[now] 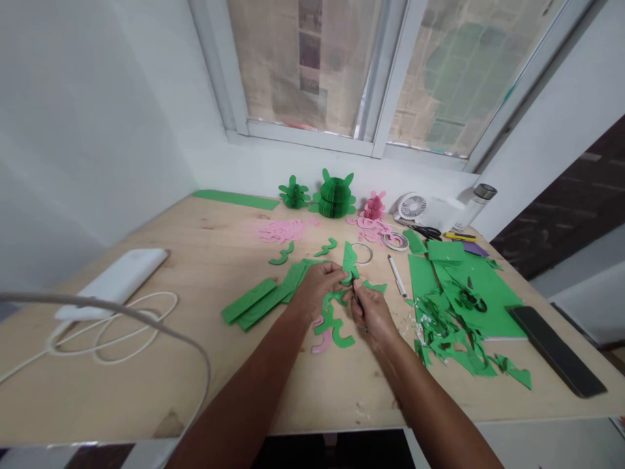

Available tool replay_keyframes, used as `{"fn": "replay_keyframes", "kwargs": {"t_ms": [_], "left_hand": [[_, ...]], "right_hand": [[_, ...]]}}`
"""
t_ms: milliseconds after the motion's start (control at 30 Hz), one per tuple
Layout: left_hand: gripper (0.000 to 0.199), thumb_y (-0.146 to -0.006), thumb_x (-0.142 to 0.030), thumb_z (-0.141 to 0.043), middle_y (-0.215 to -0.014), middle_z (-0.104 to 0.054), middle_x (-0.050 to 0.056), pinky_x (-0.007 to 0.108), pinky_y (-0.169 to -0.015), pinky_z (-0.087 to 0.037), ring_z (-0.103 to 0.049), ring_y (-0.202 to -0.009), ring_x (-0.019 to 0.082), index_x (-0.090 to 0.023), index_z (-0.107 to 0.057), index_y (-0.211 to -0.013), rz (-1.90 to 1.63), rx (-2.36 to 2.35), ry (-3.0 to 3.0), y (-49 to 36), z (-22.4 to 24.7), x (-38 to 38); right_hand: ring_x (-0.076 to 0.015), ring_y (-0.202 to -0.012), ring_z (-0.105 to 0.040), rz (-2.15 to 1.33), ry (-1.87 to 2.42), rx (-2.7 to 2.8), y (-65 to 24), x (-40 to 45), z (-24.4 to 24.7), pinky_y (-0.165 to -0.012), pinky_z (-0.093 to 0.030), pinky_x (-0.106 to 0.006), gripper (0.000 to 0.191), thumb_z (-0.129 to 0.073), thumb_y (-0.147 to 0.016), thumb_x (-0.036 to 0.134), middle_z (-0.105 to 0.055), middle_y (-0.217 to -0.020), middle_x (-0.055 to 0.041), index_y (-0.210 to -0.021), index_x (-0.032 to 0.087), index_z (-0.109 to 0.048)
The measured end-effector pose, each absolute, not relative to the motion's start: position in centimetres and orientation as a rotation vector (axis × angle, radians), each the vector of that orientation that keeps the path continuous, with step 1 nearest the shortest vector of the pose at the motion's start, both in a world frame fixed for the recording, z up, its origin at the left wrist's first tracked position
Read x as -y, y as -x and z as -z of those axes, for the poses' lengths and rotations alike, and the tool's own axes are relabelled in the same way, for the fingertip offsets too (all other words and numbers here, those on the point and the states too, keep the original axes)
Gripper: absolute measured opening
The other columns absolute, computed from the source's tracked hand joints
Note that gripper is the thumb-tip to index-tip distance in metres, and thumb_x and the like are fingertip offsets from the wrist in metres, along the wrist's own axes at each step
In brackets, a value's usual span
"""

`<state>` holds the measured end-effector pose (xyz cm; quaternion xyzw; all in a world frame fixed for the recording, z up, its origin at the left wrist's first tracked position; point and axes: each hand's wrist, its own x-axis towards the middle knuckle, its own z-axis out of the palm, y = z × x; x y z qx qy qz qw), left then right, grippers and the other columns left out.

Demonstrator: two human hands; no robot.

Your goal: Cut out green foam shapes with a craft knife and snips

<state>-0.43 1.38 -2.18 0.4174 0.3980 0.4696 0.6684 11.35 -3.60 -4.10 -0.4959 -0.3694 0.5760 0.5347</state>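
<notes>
Near the middle of the wooden table, my left hand (318,286) pinches a piece of green paper (350,256) that stands up from its fingertips. My right hand (374,311) is closed around a dark, slim tool (359,302), whose tip meets the lower part of that paper; its exact kind is hard to make out. Below and between the hands lie curved green cutouts (343,338) and a pink curved piece (321,344). Folded green strips (261,307) rest left of my left hand. Two more green curls (282,253) lie farther back.
Green scraps (459,345), a black phone (556,350) and black-handled scissors (426,232) are at right. A white marker (397,277) lies beside my right hand. Paper figures (334,197) and a small fan (411,206) stand behind. A white box (120,280) and cable occupy the left.
</notes>
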Motion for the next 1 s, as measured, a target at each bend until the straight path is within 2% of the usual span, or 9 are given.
{"fn": "replay_keyframes", "kwargs": {"t_ms": [267, 667, 1000], "left_hand": [[0.02, -0.054, -0.029, -0.075, -0.057, -0.055, -0.002, 0.025, -0.062, -0.049, -0.052, -0.055, 0.01, -0.016, -0.059, -0.055, -1.085, -0.932, -0.937, 0.51, 2.04, -1.34], [0.021, -0.054, -0.028, -0.069, -0.051, -0.047, -0.005, 0.025, -0.062, -0.045, -0.047, -0.053, 0.009, -0.017, -0.053, -0.05, -1.044, -0.972, -1.033, 0.86, 1.48, -1.23], [0.019, -0.055, -0.029, -0.071, -0.054, -0.051, -0.003, 0.024, -0.059, -0.045, -0.047, -0.053, 0.009, -0.017, -0.057, -0.054, -1.05, -0.974, -1.009, 0.75, 1.81, -1.37]], "right_hand": [[-0.0046, -0.034, -0.016, -1.393, 1.184, 0.872, -11.41, 3.57, 4.43, -0.037, -0.005, -0.023, 0.051, -0.066, -0.067, 0.067, -0.03, -0.036, 0.0108, -0.062, 0.016, -0.06], [-0.0046, -0.034, -0.017, -1.394, 1.193, 0.89, -11.33, 3.66, 4.34, -0.037, -0.006, -0.023, 0.054, -0.065, -0.066, 0.069, -0.031, -0.037, 0.0102, -0.064, 0.015, -0.062], [-0.0045, -0.034, -0.016, -1.391, 1.188, 0.88, -11.31, 3.54, 4.5, -0.036, -0.006, -0.022, 0.054, -0.064, -0.066, 0.07, -0.03, -0.036, 0.0109, -0.063, 0.016, -0.06]]}}
